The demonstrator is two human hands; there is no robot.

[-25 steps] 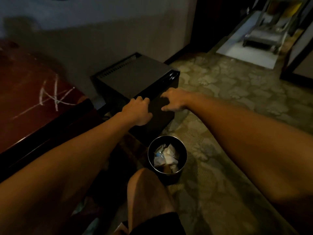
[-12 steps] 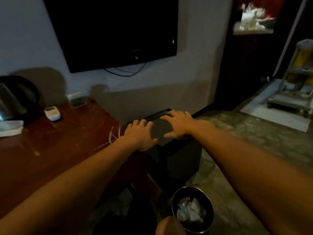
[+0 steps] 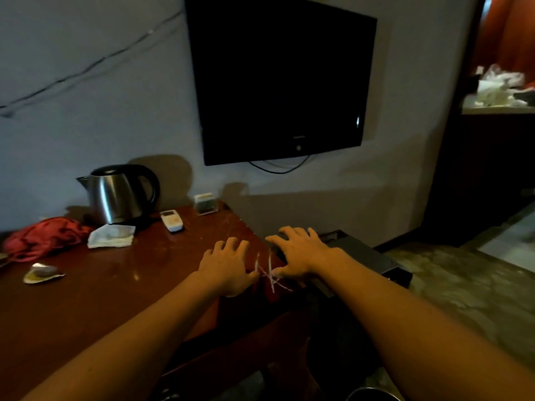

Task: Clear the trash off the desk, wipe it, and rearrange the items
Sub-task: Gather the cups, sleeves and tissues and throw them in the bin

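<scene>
Your left hand [image 3: 224,266] hovered palm down over the right end of the table [image 3: 86,308], fingers loosely spread and holding nothing. Your right hand [image 3: 301,253] was just beside it at 3 o'clock, fingers also splayed and empty, reaching over the table's right edge toward the black box [image 3: 364,256] standing on the floor there; whether it touched the box could not be told. White scratch marks [image 3: 269,273] showed on the wood between your two hands.

From your left hand, a white remote [image 3: 171,220] lay at 11 o'clock, with a small clear holder [image 3: 205,203] at 12 o'clock against the wall; its contents were too dim to make out. The steel kettle [image 3: 118,195] stood at 10 o'clock, lid shut. A crumpled white tissue [image 3: 111,235] lay just in front of the kettle, a red cloth [image 3: 43,237] near it at 9 o'clock, and an opened foil wrapper [image 3: 42,273] near the table's left end. The rim of a metal bin [image 3: 367,394] peeked in at 5 o'clock, its inside out of view.
</scene>
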